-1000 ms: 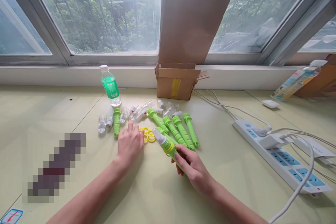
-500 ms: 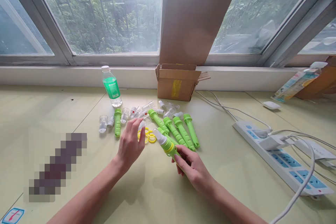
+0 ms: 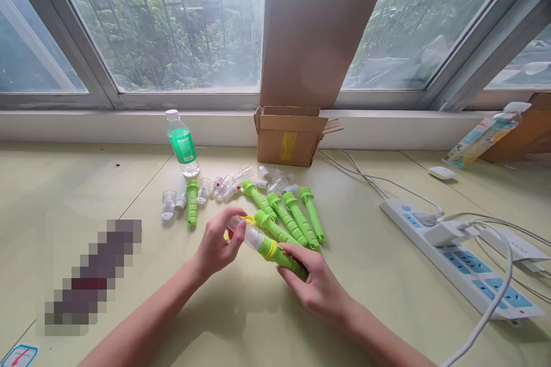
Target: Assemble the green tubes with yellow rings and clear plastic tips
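Note:
My right hand [image 3: 312, 278] is wrapped round a green plastic handle [image 3: 290, 264] with a threaded neck and a yellow ring [image 3: 270, 249] on it. My left hand [image 3: 219, 241] pinches a clear ribbed plastic cap [image 3: 249, 233], which sits over the white tip of that handle, against its neck. Whether the cap is screwed on I cannot tell. Behind my hands lie several more green handles [image 3: 297, 218], and one lone green handle [image 3: 192, 203] is at the left. Yellow rings [image 3: 248, 219] are partly hidden by my left hand and the cap.
Several clear caps [image 3: 169, 205] and small white pieces [image 3: 263, 172] lie scattered beyond. Behind them stand a bottle with a green label [image 3: 183, 146] and an open cardboard box [image 3: 290, 140]. At the right are a power strip [image 3: 462, 264] with cables and a tilted bottle [image 3: 484, 135].
My left hand has brought a clear cap down and right onto the handle's white tip. My right hand has lowered the handle slightly and tilted it flatter.

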The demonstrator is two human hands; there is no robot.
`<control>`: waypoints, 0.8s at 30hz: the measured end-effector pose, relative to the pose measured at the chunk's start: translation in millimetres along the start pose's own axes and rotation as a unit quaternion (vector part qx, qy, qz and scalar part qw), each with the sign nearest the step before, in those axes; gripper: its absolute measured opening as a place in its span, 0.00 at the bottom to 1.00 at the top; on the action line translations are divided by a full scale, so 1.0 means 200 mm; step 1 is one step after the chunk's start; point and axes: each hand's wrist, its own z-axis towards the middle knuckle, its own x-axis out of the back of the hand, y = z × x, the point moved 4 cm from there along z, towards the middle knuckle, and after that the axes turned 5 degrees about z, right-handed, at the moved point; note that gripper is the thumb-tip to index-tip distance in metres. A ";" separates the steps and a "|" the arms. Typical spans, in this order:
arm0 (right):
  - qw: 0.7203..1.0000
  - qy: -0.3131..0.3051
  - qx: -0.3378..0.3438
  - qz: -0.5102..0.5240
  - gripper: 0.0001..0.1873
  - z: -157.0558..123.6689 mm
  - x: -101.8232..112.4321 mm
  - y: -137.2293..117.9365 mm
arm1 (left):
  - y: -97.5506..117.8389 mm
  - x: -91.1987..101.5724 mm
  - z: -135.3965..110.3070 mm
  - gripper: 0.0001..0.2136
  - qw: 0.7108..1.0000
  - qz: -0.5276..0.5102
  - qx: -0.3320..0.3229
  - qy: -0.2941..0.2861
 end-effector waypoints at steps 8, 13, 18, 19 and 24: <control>0.997 -0.021 0.051 -0.054 0.14 -0.01 -0.02 -0.05 | 0.02 -0.06 -0.04 0.08 0.994 -0.091 0.056 0.006; 0.994 -0.002 0.071 -0.079 0.16 -0.01 -0.01 -0.05 | 0.01 -0.07 -0.05 0.09 0.986 -0.136 0.086 0.034; 0.984 0.029 0.096 -0.149 0.19 -0.02 0.00 -0.02 | 0.01 -0.08 -0.06 0.11 0.981 -0.158 0.100 0.042; 0.981 0.033 0.102 -0.163 0.20 -0.02 0.00 -0.02 | 0.01 -0.08 -0.06 0.11 0.980 -0.164 0.107 0.039; 0.968 0.061 0.131 -0.206 0.22 -0.03 0.02 -0.04 | 0.00 -0.10 -0.06 0.10 0.970 -0.190 0.151 0.033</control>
